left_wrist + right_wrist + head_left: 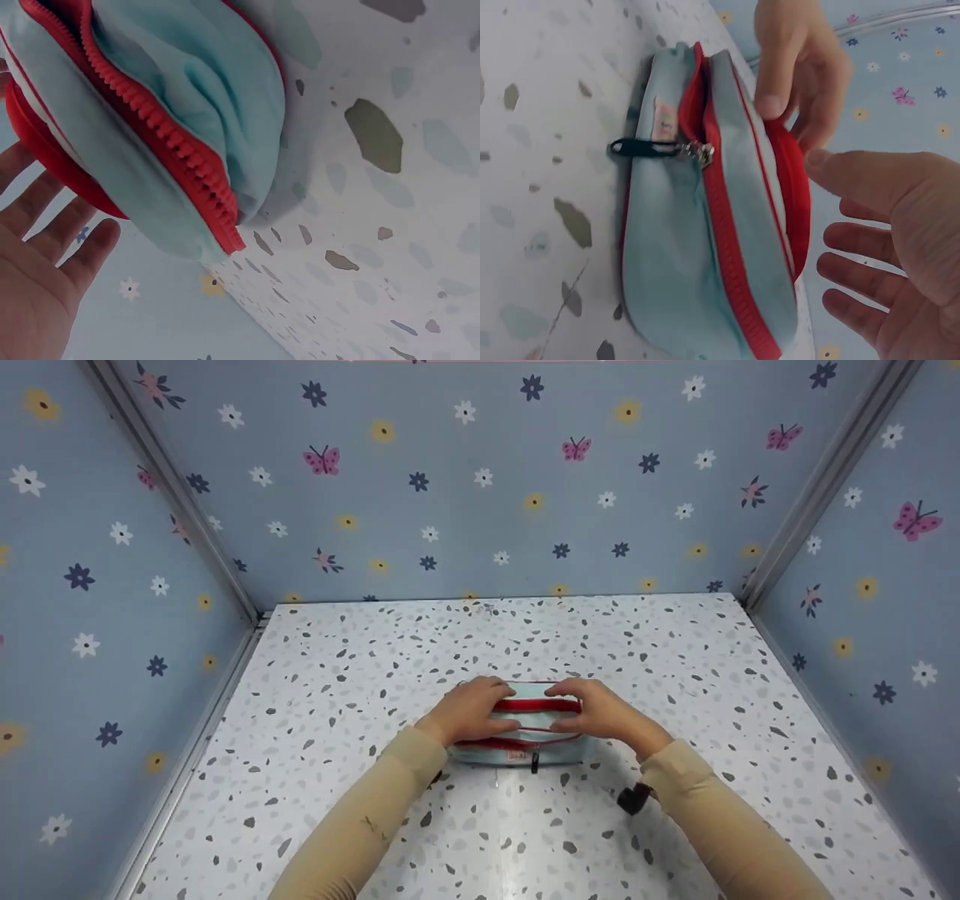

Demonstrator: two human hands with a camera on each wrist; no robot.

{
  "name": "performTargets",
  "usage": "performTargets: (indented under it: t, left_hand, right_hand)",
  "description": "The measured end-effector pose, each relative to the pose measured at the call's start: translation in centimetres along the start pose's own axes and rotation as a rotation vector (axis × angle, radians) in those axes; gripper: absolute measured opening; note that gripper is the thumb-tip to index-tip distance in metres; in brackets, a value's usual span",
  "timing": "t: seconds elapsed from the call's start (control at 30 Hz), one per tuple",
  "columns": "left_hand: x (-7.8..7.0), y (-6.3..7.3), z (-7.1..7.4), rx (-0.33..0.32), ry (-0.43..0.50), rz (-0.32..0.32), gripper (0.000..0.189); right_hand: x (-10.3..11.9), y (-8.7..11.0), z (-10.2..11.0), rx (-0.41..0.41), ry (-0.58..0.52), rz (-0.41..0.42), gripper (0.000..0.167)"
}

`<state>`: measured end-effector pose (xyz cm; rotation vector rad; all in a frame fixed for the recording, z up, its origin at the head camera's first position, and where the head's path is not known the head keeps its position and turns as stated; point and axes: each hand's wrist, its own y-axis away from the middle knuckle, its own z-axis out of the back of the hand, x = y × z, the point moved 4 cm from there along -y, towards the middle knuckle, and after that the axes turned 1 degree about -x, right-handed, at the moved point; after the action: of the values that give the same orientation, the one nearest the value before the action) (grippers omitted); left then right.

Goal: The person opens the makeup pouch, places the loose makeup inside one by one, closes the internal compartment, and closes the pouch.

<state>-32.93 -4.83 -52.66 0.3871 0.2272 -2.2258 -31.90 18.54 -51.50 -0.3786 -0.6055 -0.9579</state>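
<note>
A light blue zip pouch (559, 752) with red trim stands on the speckled surface, a red strap (793, 199) along its top. Its red zip (731, 262) is closed on one side of the slider and gapes on the other, toward my left hand. A black pull tab (641, 148) hangs from the slider. My left hand (471, 711) is over the pouch's left end, its fingers extended near the strap in the left wrist view. Over the right end, my right hand (604, 712) has its fingers loosely spread, thumb tip close to the strap. The pouch's inside is hidden.
A white speckled tabletop (360, 660) surrounds the pouch. Blue flowered panels (480, 480) stand at the back and both sides, joined by metal corner posts (832, 480). A small black object (634, 799) shows beneath my right wrist.
</note>
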Motion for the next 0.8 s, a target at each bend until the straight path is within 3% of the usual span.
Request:
performTargets:
  t: [0.47,0.63,0.8]
  left_hand:
    - [-1.5,2.7,-0.2,-0.232,-0.038,-0.087,0.041]
    - [-2.7,3.2,-0.7,-0.249,-0.045,-0.106,0.034]
    - [-3.9,3.1,-1.0,-0.210,0.009,-0.103,0.030]
  right_hand:
    - [-2.7,0.0,-1.1,0.107,0.040,-0.025,0.079]
    - [-2.9,-0.3,-1.0,0.108,0.011,0.004,0.071]
    - [-3.2,-0.9,-0.8,0.117,-0.029,-0.035,0.062]
